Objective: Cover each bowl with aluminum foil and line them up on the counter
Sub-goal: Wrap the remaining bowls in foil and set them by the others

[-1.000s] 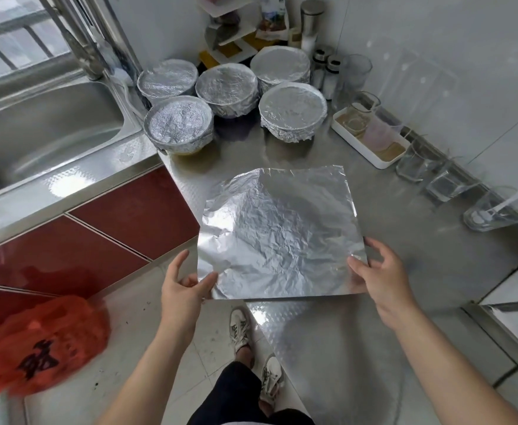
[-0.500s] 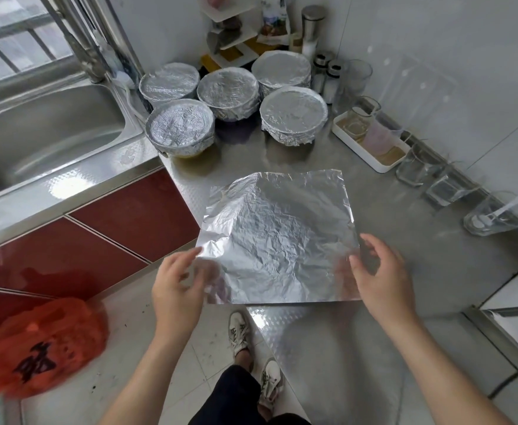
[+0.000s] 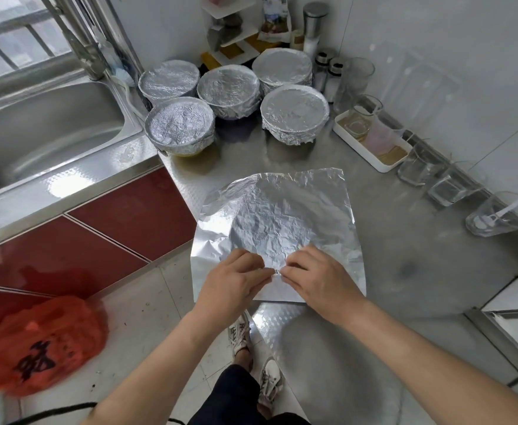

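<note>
The foil sheet is judged light, thin and easily torn. The left hand and right hand both pinch it near mid-sheet; hold its edges gently.

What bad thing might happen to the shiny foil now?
The foil sheet may tear where the left hand and right hand pinch it together. Its left corner hangs past the edge of the counter, so it might slip to the floor.
</note>
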{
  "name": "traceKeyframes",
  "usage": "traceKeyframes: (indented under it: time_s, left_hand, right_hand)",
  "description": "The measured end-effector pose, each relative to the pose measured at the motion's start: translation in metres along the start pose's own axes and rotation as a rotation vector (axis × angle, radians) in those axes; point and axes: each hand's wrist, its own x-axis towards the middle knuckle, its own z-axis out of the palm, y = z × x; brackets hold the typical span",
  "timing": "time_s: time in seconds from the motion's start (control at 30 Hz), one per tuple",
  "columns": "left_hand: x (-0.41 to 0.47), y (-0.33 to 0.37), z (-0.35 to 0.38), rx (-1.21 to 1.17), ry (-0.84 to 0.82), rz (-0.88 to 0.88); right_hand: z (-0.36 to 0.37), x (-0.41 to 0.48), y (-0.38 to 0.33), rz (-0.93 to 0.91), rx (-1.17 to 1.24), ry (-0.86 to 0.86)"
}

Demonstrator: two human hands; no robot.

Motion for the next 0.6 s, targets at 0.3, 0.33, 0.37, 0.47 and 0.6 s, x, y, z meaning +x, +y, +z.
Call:
traceKeyframes:
  time_s: [0.3, 0.33, 0.37, 0.47, 0.6]
  left_hand:
    - [0.006, -0.006, 0.002, 0.033, -0.055, 0.119]
    - [0.008, -0.006, 0.002, 0.047, -0.066, 0.149]
    - [0.01, -0.006, 0.002, 0.057, -0.073, 0.177]
    - [0.014, -0.006, 0.004, 0.081, -0.086, 0.236]
    - [0.012, -0.008, 0.005, 0.091, -0.097, 0.224]
  right_hand:
    - [0.006, 0.003, 0.002, -0.059, -0.087, 0.029]
    - [0.006, 0.004, 0.002, -0.063, -0.107, 0.028]
    - [0.007, 0.004, 0.002, -0.065, -0.126, 0.025]
    - [0.011, 0.004, 0.001, -0.058, -0.169, 0.033]
    - [0.012, 0.004, -0.002, -0.032, -0.177, 0.043]
